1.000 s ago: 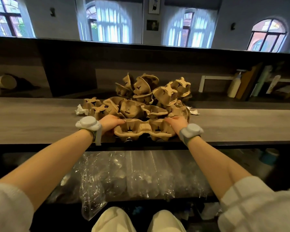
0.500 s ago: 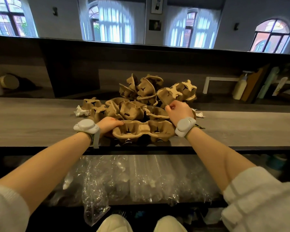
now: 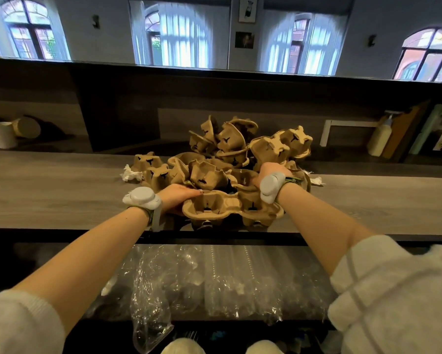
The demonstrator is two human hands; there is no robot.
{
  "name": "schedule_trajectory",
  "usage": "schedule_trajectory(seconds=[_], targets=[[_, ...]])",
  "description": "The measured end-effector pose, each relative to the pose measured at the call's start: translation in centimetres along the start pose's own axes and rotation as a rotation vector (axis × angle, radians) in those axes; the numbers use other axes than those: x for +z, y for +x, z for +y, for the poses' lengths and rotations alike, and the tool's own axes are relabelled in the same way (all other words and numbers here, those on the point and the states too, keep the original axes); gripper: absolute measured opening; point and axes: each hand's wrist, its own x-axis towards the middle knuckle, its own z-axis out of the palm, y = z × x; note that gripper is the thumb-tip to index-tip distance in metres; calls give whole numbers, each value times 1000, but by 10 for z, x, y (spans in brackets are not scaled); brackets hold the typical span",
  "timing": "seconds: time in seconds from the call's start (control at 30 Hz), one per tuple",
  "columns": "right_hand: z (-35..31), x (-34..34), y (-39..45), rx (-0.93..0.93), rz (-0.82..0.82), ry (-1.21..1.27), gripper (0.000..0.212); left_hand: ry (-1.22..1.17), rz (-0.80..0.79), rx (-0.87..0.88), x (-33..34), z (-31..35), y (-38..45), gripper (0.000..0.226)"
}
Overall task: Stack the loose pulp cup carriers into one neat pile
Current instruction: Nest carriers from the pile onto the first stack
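Observation:
Several brown pulp cup carriers lie in a loose heap (image 3: 222, 154) on the wooden counter (image 3: 61, 195). One two-cup carrier (image 3: 225, 208) sits at the counter's front edge, cups up. My left hand (image 3: 176, 198) holds its left end, thumb along the rim. My right hand (image 3: 271, 171) reaches past it and grips the lower edge of a tilted carrier (image 3: 278, 146) on the right of the heap. Its fingers are mostly hidden behind the wrist band.
Crumpled white paper (image 3: 130, 175) lies left of the heap and more sits at its right (image 3: 316, 180). A white paper cup (image 3: 3, 134) stands far left. A pump bottle (image 3: 380, 139) and boards stand at the back right. Clear plastic bags (image 3: 202, 277) fill the shelf under the counter.
My right hand left the front carrier's right end, rose to the heap and took hold of the tilted carrier at the right. My left hand stayed on the front carrier.

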Motion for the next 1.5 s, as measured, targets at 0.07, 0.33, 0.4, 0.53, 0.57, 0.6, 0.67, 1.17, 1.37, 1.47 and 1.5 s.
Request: schedule_trajectory(seconds=[0.07, 0.33, 0.4, 0.53, 0.57, 0.6, 0.67, 1.17, 1.37, 1.47, 1.5], targets=[[1, 1, 4, 1, 0, -10, 31, 24, 30, 49, 1, -3, 6, 19], [0, -12, 22, 18, -48, 300, 36, 49, 153, 186, 4, -19, 20, 35], [0, -18, 22, 37, -69, 393, 31, 37, 161, 191, 4, -21, 22, 36], [7, -19, 12, 46, -77, 550, 17, 7, 132, 176, 2, -20, 23, 33], [8, -19, 10, 34, -79, 597, 22, -2, 122, 165, 1, -20, 25, 35], [9, -20, 6, 14, -82, 633, 29, -6, 114, 156, 0, -19, 25, 36], [11, -22, -3, -27, -97, 640, 35, 0, 97, 148, -1, -19, 25, 33], [31, 3, -21, 22, 77, 245, 31, 55, 333, 159, 13, -19, 25, 52], [28, 12, -19, 108, 87, 109, 40, 281, 346, 131, 12, 3, 11, 65], [33, 15, -19, 115, 31, 152, 42, 295, 432, 154, 3, 11, 7, 70], [35, 16, -17, 107, 17, 190, 42, 283, 479, 179, 1, 14, 3, 71]])
